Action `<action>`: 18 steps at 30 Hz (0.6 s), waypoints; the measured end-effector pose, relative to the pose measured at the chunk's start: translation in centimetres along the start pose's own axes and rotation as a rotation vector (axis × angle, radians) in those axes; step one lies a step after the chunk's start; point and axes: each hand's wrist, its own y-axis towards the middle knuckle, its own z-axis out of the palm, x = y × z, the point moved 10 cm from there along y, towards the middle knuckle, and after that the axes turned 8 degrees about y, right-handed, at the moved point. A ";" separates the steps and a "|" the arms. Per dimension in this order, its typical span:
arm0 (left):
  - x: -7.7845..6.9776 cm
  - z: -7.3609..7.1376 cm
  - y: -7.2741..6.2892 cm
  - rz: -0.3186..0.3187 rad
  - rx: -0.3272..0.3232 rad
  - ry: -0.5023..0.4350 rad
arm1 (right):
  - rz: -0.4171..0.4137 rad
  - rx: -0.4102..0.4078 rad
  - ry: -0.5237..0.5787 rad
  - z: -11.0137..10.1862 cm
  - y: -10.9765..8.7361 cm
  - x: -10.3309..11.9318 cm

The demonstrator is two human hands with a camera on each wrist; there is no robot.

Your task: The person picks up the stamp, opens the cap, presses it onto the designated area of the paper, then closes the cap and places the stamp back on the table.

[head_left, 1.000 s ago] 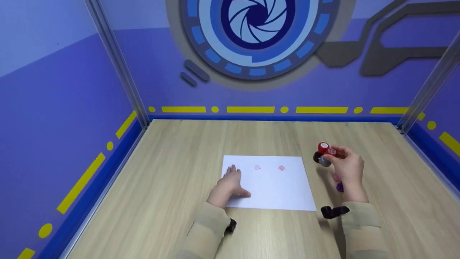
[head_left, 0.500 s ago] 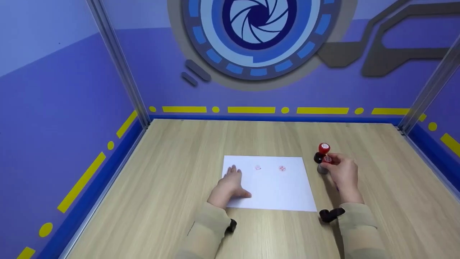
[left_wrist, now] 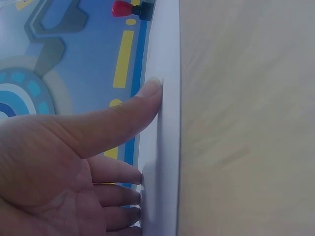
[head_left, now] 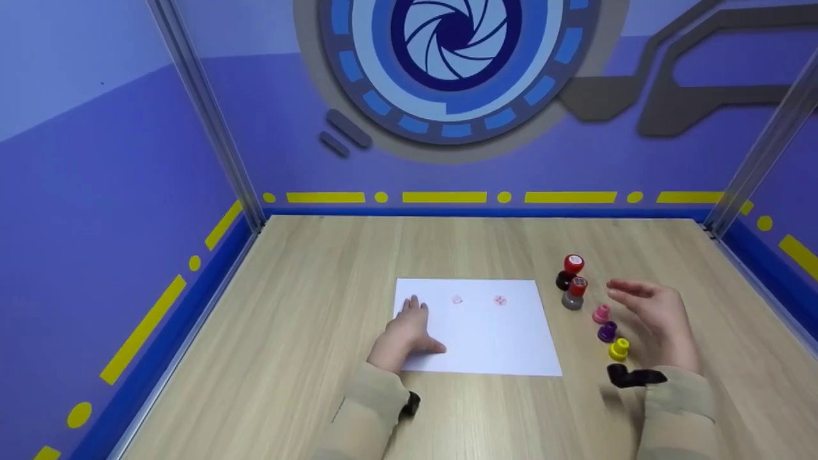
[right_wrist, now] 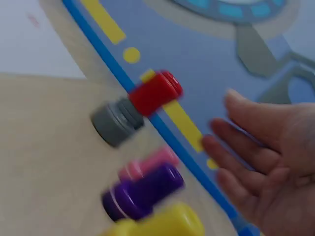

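left grip lies spread on the paper; right grip, released, seems clear of the blurred purple stamp; brushing could topple it.

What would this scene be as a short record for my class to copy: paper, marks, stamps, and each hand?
Paper: one white paper, flat on the table
Marks: two red marks near the paper's far edge
Far to near: red-and-black stamp, red-and-gray stamp, pink stamp, purple stamp, yellow stamp
Total: five, all right of the paper
Left hand: rests on the paper's left side
Right hand: holds nothing, beside the stamps
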 end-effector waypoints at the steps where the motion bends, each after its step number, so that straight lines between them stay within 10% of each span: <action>1: 0.0 0.0 0.0 0.000 0.000 0.000 | 0.026 0.039 0.012 0.0 0.1 -0.6; 18: 0.0 -0.1 -0.3 0.006 0.007 -0.007 | 0.103 0.190 0.151 1.7 0.7 -3.3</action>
